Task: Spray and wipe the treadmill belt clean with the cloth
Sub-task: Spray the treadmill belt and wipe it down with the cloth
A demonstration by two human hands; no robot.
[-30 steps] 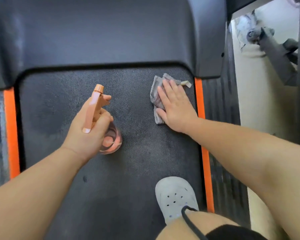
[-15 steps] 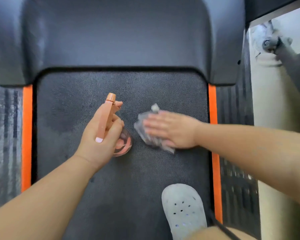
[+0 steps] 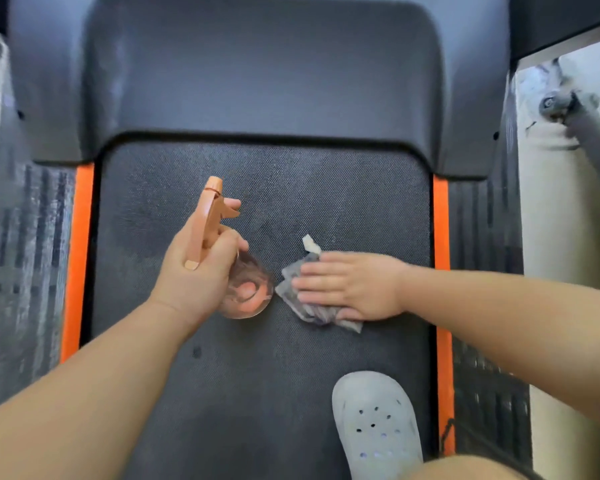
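Pressing a crumpled grey cloth (image 3: 307, 306) flat against the treadmill belt (image 3: 326, 202), a person's right hand (image 3: 354, 287) lies with fingers straight at mid-belt, just beside the spray bottle (image 3: 248, 292). The left hand (image 3: 191, 271) grips the orange-topped clear bottle, nozzle pointing up the belt, one finger by the trigger. A grey clog (image 3: 374, 420) stands on the belt near the right orange strip (image 3: 440, 237).

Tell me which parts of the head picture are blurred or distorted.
In the head view, the right hand and the cloth under it are smeared by motion blur; the left hand and the spray bottle look sharper; the orange side strips lean apart toward the bottom, a wide-angle effect; the light on the belt is soft, without glare.
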